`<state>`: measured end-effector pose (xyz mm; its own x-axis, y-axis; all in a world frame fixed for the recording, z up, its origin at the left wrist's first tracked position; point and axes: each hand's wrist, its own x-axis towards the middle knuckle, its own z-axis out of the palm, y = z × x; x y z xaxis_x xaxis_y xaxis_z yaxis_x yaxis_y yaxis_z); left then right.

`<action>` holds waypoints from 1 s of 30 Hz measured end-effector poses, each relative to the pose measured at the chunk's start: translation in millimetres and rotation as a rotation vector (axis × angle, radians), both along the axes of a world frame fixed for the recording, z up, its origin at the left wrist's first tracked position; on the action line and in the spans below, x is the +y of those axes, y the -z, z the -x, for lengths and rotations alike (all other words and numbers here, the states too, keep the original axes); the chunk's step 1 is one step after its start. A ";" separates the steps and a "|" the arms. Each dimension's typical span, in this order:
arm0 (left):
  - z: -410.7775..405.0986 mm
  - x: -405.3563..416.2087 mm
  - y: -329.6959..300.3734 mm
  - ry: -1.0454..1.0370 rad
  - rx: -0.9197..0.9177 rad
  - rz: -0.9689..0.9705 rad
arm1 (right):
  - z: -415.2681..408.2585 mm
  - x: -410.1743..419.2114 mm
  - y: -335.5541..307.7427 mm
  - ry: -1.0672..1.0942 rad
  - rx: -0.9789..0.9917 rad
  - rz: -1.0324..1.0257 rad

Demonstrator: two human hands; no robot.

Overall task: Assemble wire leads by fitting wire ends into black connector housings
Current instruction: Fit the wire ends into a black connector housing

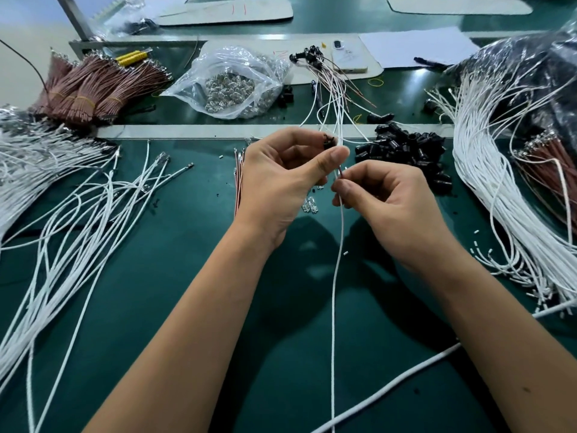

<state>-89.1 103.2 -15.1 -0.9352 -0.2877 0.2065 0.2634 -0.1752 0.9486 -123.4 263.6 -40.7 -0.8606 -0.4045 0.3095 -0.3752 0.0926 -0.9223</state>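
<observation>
The left hand (281, 179), raised above the green bench mat (187, 276), pinches a small black connector housing (330, 141) between thumb and curled forefinger, the housing showing just above the thumb tip. Directly below it, the right hand (387, 198) pinches two wires between thumb and forefinger: a white wire (335, 276), which hangs straight down past the wrists toward the near edge of the mat, and a short brown wire (340, 173), whose upper end runs up toward the housing; whether either end is seated inside cannot be told. Just beyond the right hand lies a loose heap of black housings (406, 151). Between the hands and the mat, a few small clear bulbs (309, 207) lie scattered, and beside the left hand's outer edge rests a thin bundle of reddish wires (239, 179). Loose white wires (78, 214) fan across the left of the mat; a far larger sheaf of white wires (493, 189) sweeps down the right. Farther back, past a pale ledge, sit banded bundles of brown wires (93, 85), a clear plastic bag (231, 82) of small glassy parts, several finished leads (327, 79) with black ends, and a white phone (348, 56).
</observation>
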 end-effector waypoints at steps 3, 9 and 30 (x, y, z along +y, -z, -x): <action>0.1 3.9 1.5 0.033 -0.026 0.014 | 1.4 0.3 0.7 -0.020 -0.003 0.032; -0.9 6.1 0.3 0.048 -0.014 0.041 | 1.5 0.1 -0.7 -0.027 -0.012 0.069; 1.6 -4.7 0.6 0.089 0.111 0.006 | 8.6 4.6 4.0 0.073 0.168 0.073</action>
